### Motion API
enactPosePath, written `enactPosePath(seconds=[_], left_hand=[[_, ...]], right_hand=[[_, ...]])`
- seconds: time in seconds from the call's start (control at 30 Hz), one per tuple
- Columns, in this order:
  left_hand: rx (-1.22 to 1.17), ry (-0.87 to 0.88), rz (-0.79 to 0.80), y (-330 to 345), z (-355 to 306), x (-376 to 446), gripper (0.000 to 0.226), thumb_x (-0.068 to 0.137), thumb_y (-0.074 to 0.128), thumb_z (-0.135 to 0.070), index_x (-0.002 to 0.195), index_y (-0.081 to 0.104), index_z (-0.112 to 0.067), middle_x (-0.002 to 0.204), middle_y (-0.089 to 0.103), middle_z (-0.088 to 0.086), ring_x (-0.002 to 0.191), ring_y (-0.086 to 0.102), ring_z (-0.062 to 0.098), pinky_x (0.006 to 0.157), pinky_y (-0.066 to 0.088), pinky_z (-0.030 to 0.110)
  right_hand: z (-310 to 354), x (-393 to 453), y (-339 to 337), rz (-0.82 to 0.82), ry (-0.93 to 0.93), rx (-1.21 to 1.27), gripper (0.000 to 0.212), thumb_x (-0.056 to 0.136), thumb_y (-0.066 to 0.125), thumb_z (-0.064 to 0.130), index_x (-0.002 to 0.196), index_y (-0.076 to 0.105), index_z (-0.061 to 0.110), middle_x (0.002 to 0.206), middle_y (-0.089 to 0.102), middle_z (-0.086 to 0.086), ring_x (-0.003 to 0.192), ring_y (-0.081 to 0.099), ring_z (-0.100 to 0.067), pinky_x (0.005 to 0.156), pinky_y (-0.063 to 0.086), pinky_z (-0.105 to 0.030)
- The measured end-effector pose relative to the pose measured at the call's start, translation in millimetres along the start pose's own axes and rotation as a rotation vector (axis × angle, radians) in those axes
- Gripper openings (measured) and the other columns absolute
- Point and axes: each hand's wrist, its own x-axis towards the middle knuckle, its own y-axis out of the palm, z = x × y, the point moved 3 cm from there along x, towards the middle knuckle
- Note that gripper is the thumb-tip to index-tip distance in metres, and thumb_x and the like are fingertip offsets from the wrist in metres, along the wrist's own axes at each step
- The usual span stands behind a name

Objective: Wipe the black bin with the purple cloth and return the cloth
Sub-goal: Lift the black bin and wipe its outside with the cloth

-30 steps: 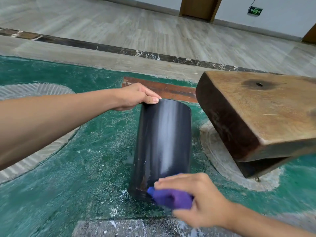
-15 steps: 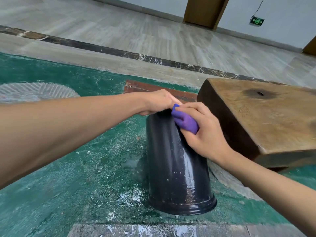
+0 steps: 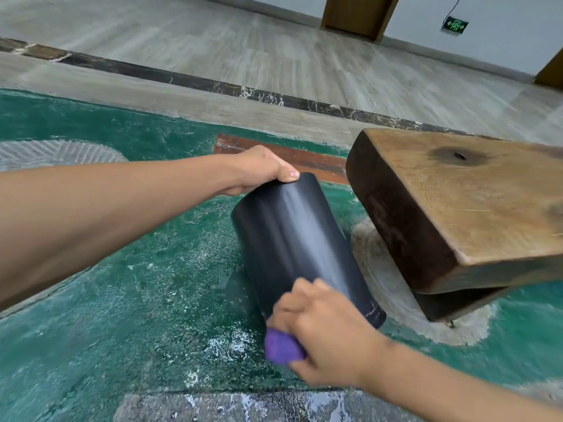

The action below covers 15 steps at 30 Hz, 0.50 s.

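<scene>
A tall black bin (image 3: pixel 300 245) stands upside down on the green floor, tilted, with its upper end leaning away to the left. My left hand (image 3: pixel 259 169) grips that upper end, thumb on the near side. My right hand (image 3: pixel 323 333) is closed on a bunched purple cloth (image 3: pixel 281 347) and presses it against the bin's lower end, near the floor. Only a small part of the cloth shows below my fingers. The bin's opening is hidden.
A thick wooden slab bench (image 3: pixel 457 205) stands just right of the bin, its dark end face close to the bin's side. The green floor (image 3: pixel 122 300) is wet and speckled white. A grey stone strip (image 3: pixel 243 406) runs along the near edge.
My right hand has moved with the cloth from the bin's lower end up to its top beside my left hand, then back down to the bottom. The bin has tilted.
</scene>
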Motion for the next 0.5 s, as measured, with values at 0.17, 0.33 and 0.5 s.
enactPosePath(seconds=[0.17,0.33,0.5], left_hand=[[-0.038,-0.05,-0.022,-7,8,0,0.005,0.09,0.07,-0.02,0.089,0.074,-0.023,0.116,0.073,0.004,0.113,0.066,0.016,0.092,0.049,0.022],[-0.087,-0.013,-0.061,-10,19,0,0.009,0.089,0.071,-0.017,0.096,0.076,-0.018,0.118,0.073,0.005,0.113,0.066,0.019,0.108,0.046,0.035],[-0.008,0.092,0.042,-15,27,-15,0.025,0.086,0.075,-0.024,0.109,0.075,-0.031,0.117,0.074,-0.007,0.11,0.069,0.01,0.104,0.047,0.028]], right_hand=[[6,-15,-5,0.202,0.037,0.375,0.021,0.076,0.066,0.031,0.094,0.073,0.022,0.086,0.07,0.005,0.086,0.059,-0.016,0.081,0.051,-0.033],[-51,-3,-53,-0.317,0.342,1.204,0.036,0.077,0.055,-0.001,0.094,0.081,0.019,0.09,0.081,0.005,0.072,0.076,-0.024,0.066,0.057,-0.032],[-117,8,-68,-0.846,0.599,1.015,0.03,0.077,0.052,0.003,0.087,0.076,0.018,0.081,0.077,0.017,0.052,0.069,-0.007,0.046,0.054,-0.029]])
